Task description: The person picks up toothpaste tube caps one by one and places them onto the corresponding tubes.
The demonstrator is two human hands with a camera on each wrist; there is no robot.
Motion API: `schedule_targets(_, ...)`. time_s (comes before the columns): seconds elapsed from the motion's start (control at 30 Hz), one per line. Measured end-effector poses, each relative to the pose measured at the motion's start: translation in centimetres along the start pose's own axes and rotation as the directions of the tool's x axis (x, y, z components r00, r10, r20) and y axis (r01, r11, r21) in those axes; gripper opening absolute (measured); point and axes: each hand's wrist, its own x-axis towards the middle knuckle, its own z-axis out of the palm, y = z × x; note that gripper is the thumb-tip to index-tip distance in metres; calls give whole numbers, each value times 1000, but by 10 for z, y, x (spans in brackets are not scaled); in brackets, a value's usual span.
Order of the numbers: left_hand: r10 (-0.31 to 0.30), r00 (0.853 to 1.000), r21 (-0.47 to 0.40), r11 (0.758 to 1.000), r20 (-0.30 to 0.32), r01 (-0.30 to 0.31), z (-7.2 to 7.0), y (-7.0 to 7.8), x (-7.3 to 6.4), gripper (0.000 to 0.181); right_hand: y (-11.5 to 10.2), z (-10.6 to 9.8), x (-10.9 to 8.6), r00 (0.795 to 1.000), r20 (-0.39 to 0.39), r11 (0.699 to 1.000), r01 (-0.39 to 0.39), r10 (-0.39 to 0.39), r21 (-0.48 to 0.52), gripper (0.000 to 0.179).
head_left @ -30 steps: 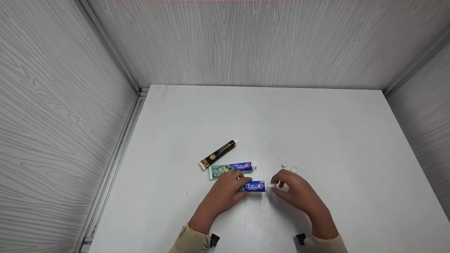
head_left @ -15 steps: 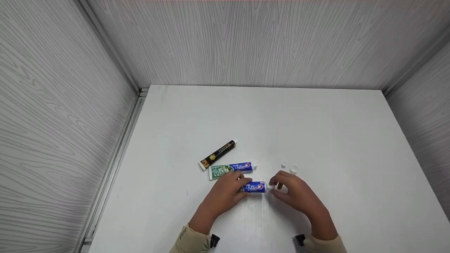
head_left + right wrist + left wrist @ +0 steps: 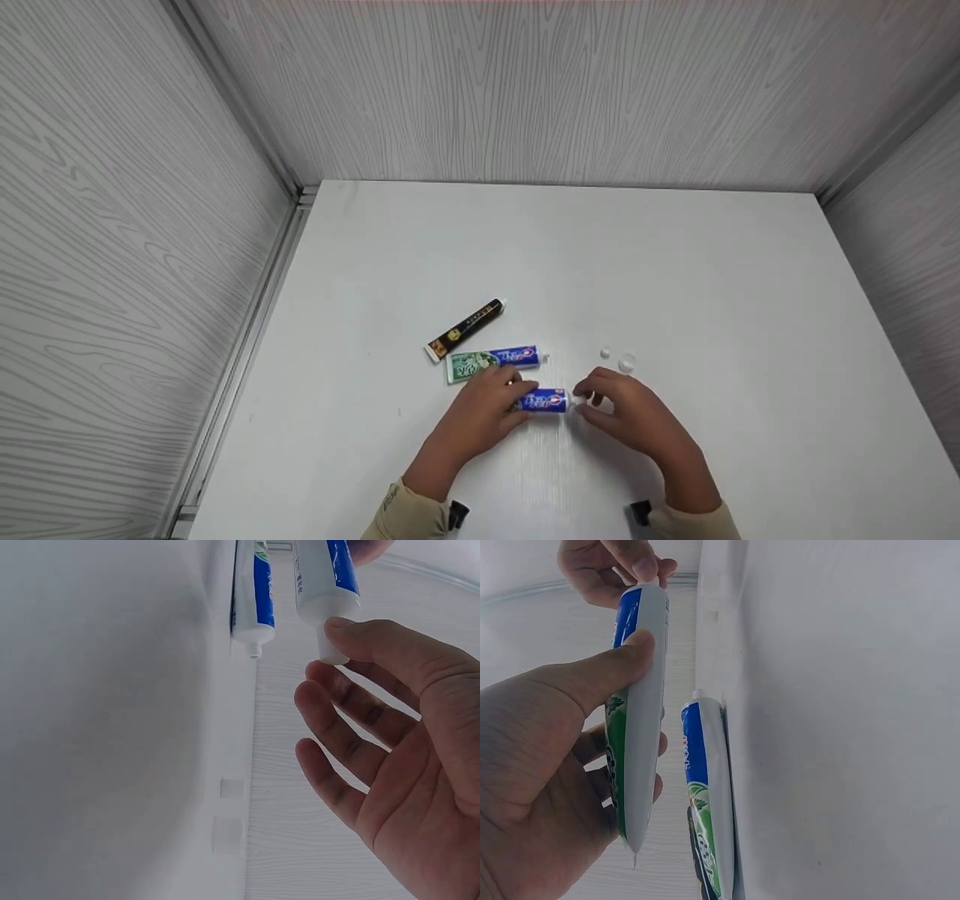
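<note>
My left hand [image 3: 484, 409] grips the body of a blue, green and white toothpaste tube [image 3: 547, 400], its thumb along one side. The tube's neck end points right, toward my right hand [image 3: 634, 409]. Between thumb and index finger, that hand pinches the small white cap [image 3: 331, 649] at the tube's tip, with the other fingers loosely bent. In the left wrist view the held tube [image 3: 641, 720] stands apart from a similar toothpaste tube [image 3: 709, 787] on the table. The lower part of the held tube is hidden by my left hand in the head view.
Just beyond my left hand lies the second blue and green toothpaste tube [image 3: 517, 357], uncapped at its nozzle. A black toothpaste tube [image 3: 465, 330] lies slanted behind it. Two loose white caps, a small cap [image 3: 605, 352] and a larger cap [image 3: 626, 363], sit beyond my right hand.
My right hand has shifted slightly left and toward me, with its fingers staying at the tube's tip. The held tube has dipped slightly toward me; the left hand barely moves.
</note>
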Motion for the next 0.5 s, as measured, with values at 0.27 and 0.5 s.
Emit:
schedule_targets(0.27, -2, 1000, 1, 1000, 10, 2, 0, 0, -1, 42, -1, 0, -1, 999, 38, 1000, -8, 8, 6, 18)
schedule_targets(0.5, -3, 1000, 28, 1000, 14, 2, 1, 0, 0, 42, 1, -2, -2, 995, 93, 999, -36, 33, 38, 18)
